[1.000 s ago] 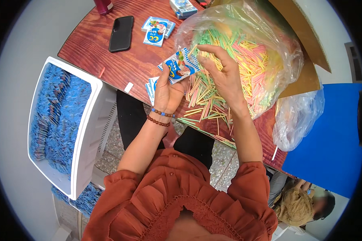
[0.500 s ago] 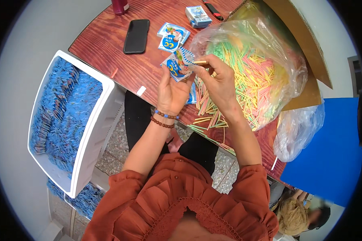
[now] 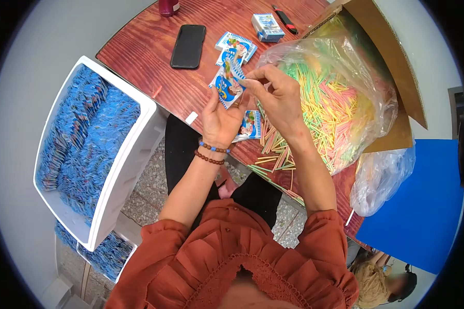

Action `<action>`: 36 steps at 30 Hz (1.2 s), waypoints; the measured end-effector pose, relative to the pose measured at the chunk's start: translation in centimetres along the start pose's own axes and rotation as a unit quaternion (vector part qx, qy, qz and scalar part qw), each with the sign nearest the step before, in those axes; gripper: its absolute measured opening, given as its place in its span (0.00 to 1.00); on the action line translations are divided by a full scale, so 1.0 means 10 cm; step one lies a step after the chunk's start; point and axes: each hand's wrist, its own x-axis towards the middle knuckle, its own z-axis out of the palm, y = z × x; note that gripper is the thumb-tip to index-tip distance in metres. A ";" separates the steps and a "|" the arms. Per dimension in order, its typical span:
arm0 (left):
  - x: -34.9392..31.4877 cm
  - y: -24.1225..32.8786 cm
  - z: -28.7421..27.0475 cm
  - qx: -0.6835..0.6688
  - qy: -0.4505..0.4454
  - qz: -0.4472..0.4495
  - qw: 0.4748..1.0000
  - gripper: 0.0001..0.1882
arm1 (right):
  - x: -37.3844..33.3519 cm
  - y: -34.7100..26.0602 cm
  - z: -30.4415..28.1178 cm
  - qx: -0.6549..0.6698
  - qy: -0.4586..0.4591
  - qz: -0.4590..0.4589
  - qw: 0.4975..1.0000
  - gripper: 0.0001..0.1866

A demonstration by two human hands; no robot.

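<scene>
A small blue-and-white printed packet (image 3: pixel 227 87) lies across the fingers of my left hand (image 3: pixel 220 121), which is closed lightly on it. The thumb and forefinger of my right hand (image 3: pixel 278 98) are pinched at the packet's right edge; no stick shows between them. More packets of the same kind (image 3: pixel 237 46) lie just beyond, and another packet (image 3: pixel 250 125) is under my left hand at the table edge. To the right, thin yellow, green and pink sticks (image 3: pixel 319 110) fill a clear plastic bag (image 3: pixel 366 121), some spilling onto the table near my right wrist.
On the wooden table (image 3: pixel 139 46) are a black phone (image 3: pixel 188 46), a stack of small packets (image 3: pixel 268 27) and a red-and-black cutter (image 3: pixel 285 19). A white bin (image 3: pixel 147 110) of blue packets stands left. A cardboard box (image 3: pixel 392 51) borders the bag. Another person (image 3: pixel 376 278) sits lower right.
The yellow stick that stood out between my right fingers and the packet no longer shows. My right fingertips have come closer to the packet. The whole view has shifted slightly.
</scene>
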 end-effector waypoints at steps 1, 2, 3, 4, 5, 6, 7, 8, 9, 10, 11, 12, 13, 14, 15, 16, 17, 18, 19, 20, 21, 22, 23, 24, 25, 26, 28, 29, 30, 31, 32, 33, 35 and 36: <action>0.01 0.01 0.01 -0.001 0.000 0.002 1.000 0.20 | 0.04 -0.03 -0.02 0.014 -0.007 0.027 1.000 0.07; 0.02 0.02 0.04 0.004 -0.013 0.008 1.000 0.21 | 0.06 -0.06 -0.03 0.027 -0.012 0.056 0.998 0.09; 0.02 0.03 0.05 0.010 -0.025 0.014 1.000 0.21 | 0.08 -0.05 0.00 0.028 -0.013 0.055 0.998 0.09; 0.01 0.04 0.04 0.009 -0.025 0.015 1.000 0.21 | 0.12 -0.03 0.05 0.112 0.025 0.071 0.991 0.09; 0.02 0.05 0.04 0.012 -0.027 0.011 1.000 0.21 | 0.17 -0.01 0.07 0.194 0.063 0.087 0.975 0.10; 0.02 0.05 0.04 0.015 -0.029 0.007 0.999 0.21 | 0.21 0.03 0.05 0.174 0.050 0.071 0.981 0.10; 0.02 0.05 0.05 0.014 -0.029 0.007 0.999 0.21 | 0.23 0.04 0.03 0.173 0.050 0.071 0.981 0.10; 0.02 0.05 0.05 0.016 -0.025 0.011 0.999 0.22 | 0.26 0.05 0.03 0.120 0.034 0.040 0.991 0.08; 0.01 0.05 0.05 0.018 -0.021 0.014 1.000 0.22 | 0.27 0.06 0.03 0.066 0.017 0.010 0.998 0.06; 0.00 0.06 0.05 0.017 -0.020 0.015 1.000 0.22 | 0.28 0.04 0.02 0.067 0.016 0.009 0.998 0.06; -0.01 0.06 0.07 0.019 -0.016 0.020 0.999 0.22 | 0.30 0.02 0.01 0.015 0.003 -0.004 1.000 0.06; -0.02 0.07 0.08 0.021 -0.011 0.025 0.999 0.23 | 0.31 0.00 0.00 -0.037 -0.009 -0.018 0.999 0.06; -0.03 0.08 0.08 0.021 -0.010 0.027 0.999 0.23 | 0.31 0.05 0.00 -0.036 -0.011 -0.019 0.999 0.06; -0.02 0.07 0.09 0.014 -0.011 0.025 1.000 0.23 | 0.34 0.10 -0.01 -0.047 -0.015 -0.079 0.996 0.06; -0.01 0.07 0.10 0.008 -0.012 0.022 1.000 0.23 | 0.35 0.14 -0.02 -0.059 -0.019 -0.139 0.988 0.07; -0.01 0.06 0.11 0.008 -0.013 0.022 1.000 0.23 | 0.33 0.17 -0.03 -0.060 -0.019 -0.139 0.988 0.07; 0.00 0.06 0.10 0.004 -0.005 0.024 1.000 0.23 | 0.30 0.15 -0.02 -0.009 -0.027 -0.071 0.997 0.07; 0.00 0.07 0.10 0.001 0.003 0.026 1.000 0.24 | 0.26 0.13 -0.02 0.042 -0.034 -0.002 0.999 0.07; 0.01 0.08 0.10 0.002 0.004 0.026 1.000 0.24 | 0.24 0.10 -0.01 0.042 -0.034 -0.001 0.999 0.07; 0.02 0.08 0.08 0.001 -0.007 0.029 1.000 0.24 | 0.21 0.06 0.00 0.036 -0.055 0.052 0.996 0.07; 0.02 0.10 0.07 0.001 -0.017 0.032 0.999 0.24 | 0.20 0.03 0.01 0.031 -0.075 0.106 0.991 0.06; 0.04 0.12 0.06 0.002 -0.016 0.032 0.999 0.24 | 0.21 0.03 0.02 0.032 -0.075 0.107 0.991 0.06; 0.06 0.14 0.06 0.004 -0.028 0.032 0.999 0.24 | 0.22 0.03 0.01 0.001 -0.083 0.089 0.993 0.06; 0.07 0.16 0.05 0.005 -0.041 0.033 0.999 0.23 | 0.23 0.03 0.01 -0.029 -0.091 0.071 0.993 0.06; 0.06 0.17 0.05 0.007 -0.039 0.032 0.999 0.23 | 0.27 0.03 0.00 -0.028 -0.090 0.073 0.993 0.06; 0.06 0.19 0.06 0.074 0.008 0.123 0.990 0.23 | 0.32 0.03 0.00 -0.001 -0.055 0.079 0.995 0.06; 0.03 0.22 0.09 0.219 0.078 0.274 0.933 0.23 | 0.36 0.04 0.04 -0.007 -0.017 0.073 0.997 0.08; 0.01 0.25 0.08 0.221 0.076 0.272 0.934 0.23 | 0.37 0.11 0.09 -0.007 -0.013 0.074 0.997 0.08; -0.02 0.28 0.08 0.258 0.081 0.303 0.914 0.23 | 0.35 0.28 0.19 -0.098 -0.051 0.026 0.994 0.09; -0.03 0.29 0.07 0.293 0.085 0.333 0.892 0.23 | 0.32 0.44 0.27 -0.188 -0.090 -0.022 0.978 0.10; -0.04 0.34 0.02 0.296 0.084 0.332 0.892 0.23 | 0.31 0.56 0.39 -0.187 -0.104 -0.003 0.977 0.10; -0.04 0.34 0.02 0.296 0.083 0.335 0.891 0.23 | 0.36 0.63 0.41 -0.186 -0.105 -0.006 0.977 0.10; -0.09 0.35 0.02 0.354 0.092 0.334 0.869 0.21 | 0.45 0.75 0.43 -0.040 -0.045 0.084 0.995 0.11; -0.10 0.34 0.01 0.356 0.093 0.330 0.869 0.21 | 0.53 0.76 0.42 -0.018 -0.033 0.091 0.995 0.11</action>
